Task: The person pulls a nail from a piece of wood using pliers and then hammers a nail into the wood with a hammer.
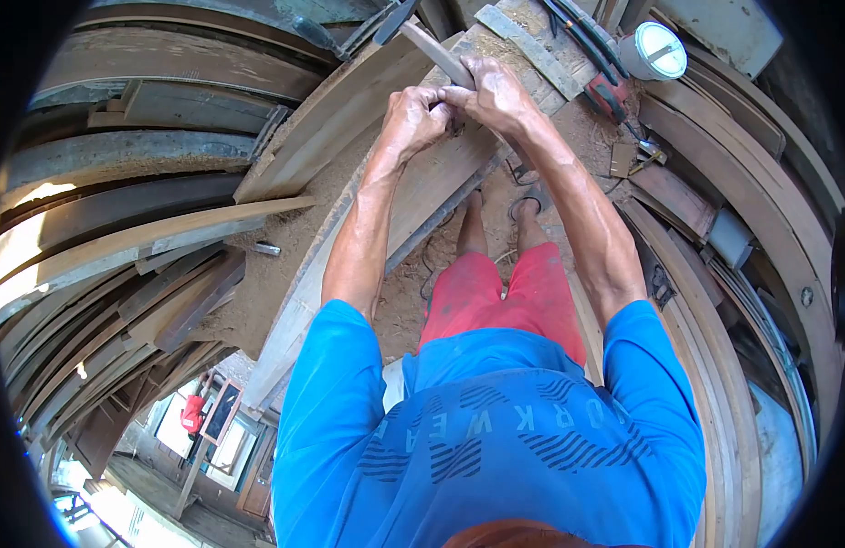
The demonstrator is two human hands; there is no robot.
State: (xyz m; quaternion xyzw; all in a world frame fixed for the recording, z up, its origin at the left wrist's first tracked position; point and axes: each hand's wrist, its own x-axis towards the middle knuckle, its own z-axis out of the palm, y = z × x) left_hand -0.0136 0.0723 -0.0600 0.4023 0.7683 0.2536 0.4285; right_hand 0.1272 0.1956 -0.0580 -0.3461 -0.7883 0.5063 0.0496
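Observation:
A hammer [435,55] with a pale wooden handle and a dark head slants up and left from my right hand [497,94], whose fingers are wrapped round the handle. Beside it, my left hand [414,117] is closed in a pinch, with its fingertips touching my right hand. Whatever lies between the left fingertips is too small and hidden to name. Both hands are over a long wooden board [441,183] that slants down to the left.
Stacked planks [158,153] fill the left side, and more long boards [715,365] curve along the right. A white bucket [658,52], a red power tool [607,97] and a flat wood strip [529,50] are at the top right. Sawdust [267,265] covers the surface at left.

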